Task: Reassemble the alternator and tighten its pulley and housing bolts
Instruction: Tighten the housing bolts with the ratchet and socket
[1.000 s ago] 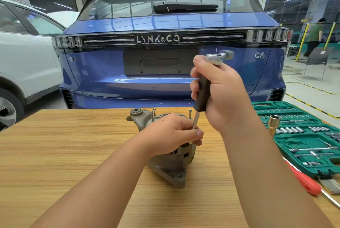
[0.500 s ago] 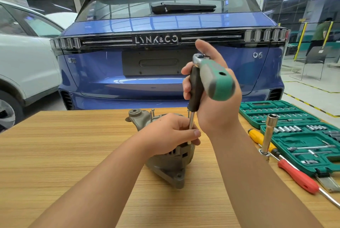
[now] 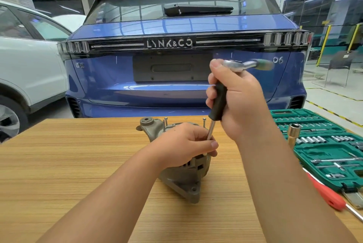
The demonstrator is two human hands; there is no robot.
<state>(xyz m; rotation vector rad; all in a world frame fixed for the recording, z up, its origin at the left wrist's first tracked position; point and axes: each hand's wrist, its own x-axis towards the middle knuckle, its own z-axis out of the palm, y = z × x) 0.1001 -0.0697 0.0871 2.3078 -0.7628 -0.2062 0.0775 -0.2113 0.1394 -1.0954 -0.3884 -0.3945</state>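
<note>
A grey alternator stands on the wooden table, with long bolts sticking up from its housing. My left hand rests on top of it, fingers pinched around the thin steel shaft of a driver. My right hand grips that driver's black handle upright above the alternator. A ratchet with a green grip sits on the handle's top, blurred and pointing right. The shaft's tip is hidden under my left fingers.
A green socket set case lies open at the right, with a brass-coloured deep socket standing beside it and a red-handled screwdriver in front. A blue car is parked just behind the table, a white car at the left.
The ratchet's green grip has swung from pointing toward me round to the right. My left hand and the alternator have stayed in place.
</note>
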